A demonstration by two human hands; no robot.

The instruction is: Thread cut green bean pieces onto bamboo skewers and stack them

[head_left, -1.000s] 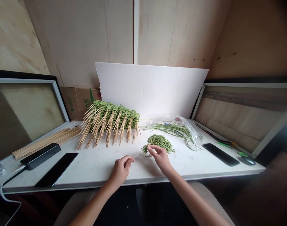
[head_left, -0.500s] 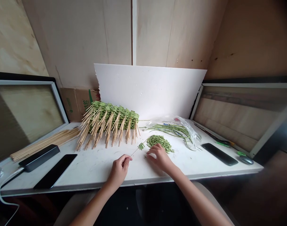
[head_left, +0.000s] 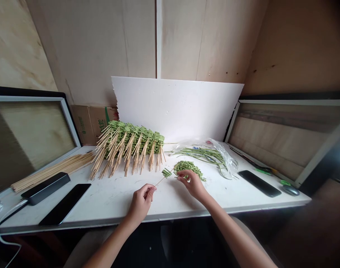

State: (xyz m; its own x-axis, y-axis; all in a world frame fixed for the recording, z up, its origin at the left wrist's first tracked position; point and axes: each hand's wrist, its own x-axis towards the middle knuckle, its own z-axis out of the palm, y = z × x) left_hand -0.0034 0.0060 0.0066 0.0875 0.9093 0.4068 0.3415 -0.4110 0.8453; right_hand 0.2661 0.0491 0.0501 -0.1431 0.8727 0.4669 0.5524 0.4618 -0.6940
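Observation:
My left hand [head_left: 142, 201] is closed, pinching the lower end of a thin bamboo skewer [head_left: 160, 181]. Several short green stalk pieces [head_left: 166, 172] are threaded crosswise near its far end. My right hand [head_left: 192, 184] is at the near left side of a heap of cut green stalk pieces [head_left: 190, 167], which it partly covers. Its thumb and forefinger come together around what looks like one short green piece, mostly hidden by the fingertips. Behind my left hand lies a big stack of filled skewers [head_left: 131, 143], bare ends toward me.
Bare skewers [head_left: 55, 169], a black box with a cable [head_left: 45, 188] and a dark phone [head_left: 65, 204] lie left. Right are long green stalks in a clear bag [head_left: 206, 153], another phone [head_left: 259, 183] and a mouse [head_left: 291, 190]. A white board [head_left: 178, 108] stands behind.
My right hand has lifted slightly and shifted right along the heap, its thumb and forefinger drawing together. My left hand still holds the skewer in nearly the same place.

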